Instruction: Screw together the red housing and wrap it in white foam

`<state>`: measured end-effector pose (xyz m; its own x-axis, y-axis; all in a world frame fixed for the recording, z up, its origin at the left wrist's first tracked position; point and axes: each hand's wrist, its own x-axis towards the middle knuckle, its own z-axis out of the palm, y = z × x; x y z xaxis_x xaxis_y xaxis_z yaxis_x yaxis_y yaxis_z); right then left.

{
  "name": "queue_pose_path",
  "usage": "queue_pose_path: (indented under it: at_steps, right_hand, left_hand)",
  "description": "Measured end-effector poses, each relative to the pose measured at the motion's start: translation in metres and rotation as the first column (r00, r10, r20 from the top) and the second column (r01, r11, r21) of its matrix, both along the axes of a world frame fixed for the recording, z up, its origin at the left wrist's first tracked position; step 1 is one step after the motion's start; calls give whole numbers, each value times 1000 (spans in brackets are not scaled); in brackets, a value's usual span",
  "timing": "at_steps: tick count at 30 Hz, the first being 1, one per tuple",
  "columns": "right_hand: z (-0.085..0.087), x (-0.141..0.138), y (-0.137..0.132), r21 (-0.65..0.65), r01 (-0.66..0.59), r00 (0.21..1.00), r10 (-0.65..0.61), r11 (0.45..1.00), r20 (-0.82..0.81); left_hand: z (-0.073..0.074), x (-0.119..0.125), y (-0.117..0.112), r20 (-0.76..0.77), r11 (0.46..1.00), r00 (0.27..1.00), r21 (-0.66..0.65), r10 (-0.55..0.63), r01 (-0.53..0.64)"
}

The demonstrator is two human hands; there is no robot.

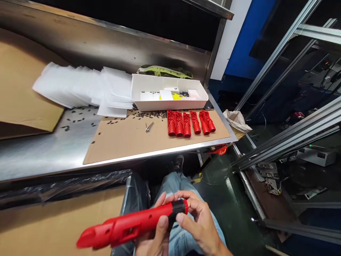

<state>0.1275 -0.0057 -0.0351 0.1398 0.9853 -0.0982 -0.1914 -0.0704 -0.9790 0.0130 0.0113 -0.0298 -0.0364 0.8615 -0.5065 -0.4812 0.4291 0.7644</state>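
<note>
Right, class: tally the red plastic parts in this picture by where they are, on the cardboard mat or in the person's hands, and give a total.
Red parts in a row on the cardboard mat: 6
Long red part with a black band, held in both hands: 1
Total: 7

Both hands met low over the lap: left hand [157, 231] gripping from beneath, right hand [198, 218] curled, fingertips pinching.
</note>
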Motion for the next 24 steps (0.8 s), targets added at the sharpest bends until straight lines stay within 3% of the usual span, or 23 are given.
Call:
queue_pose_path:
  at_steps: [3, 7, 13, 15, 18, 20, 24]
  right_hand:
    - [-1, 1, -2, -8, -18, 999, 18, 1000, 33]
    - [-3, -6, -7, -8, 105, 978, -102, 994, 182]
    - [-18, -26, -6, 15, 153, 967, -153, 988, 204]
    - [-21, -29, -2, 20, 164, 966, -165, 986, 200]
    - [-20, -24, 4, 38, 123, 946, -128, 992, 299]
    - [-19, -17, 9, 87, 62, 900, -93, 994, 425]
    - [-18, -3, 16, 248, -28, 728, -150, 968, 669]
  left_hand:
    - [4, -1, 13, 131, 992, 991, -122, 31, -15]
    - [13, 2, 23, 241, 967, 967, -256, 80, -16]
    - [-11, -5, 25, 305, 891, 943, -454, 136, 19]
    - [-15, -6, 24, 306, 889, 942, -458, 140, 17]
    - [-9, -4, 26, 297, 908, 948, -418, 113, 22]
    - [-1, -2, 29, 300, 910, 948, -413, 101, 34]
    - [10, 0, 36, 339, 904, 937, -423, 89, 67]
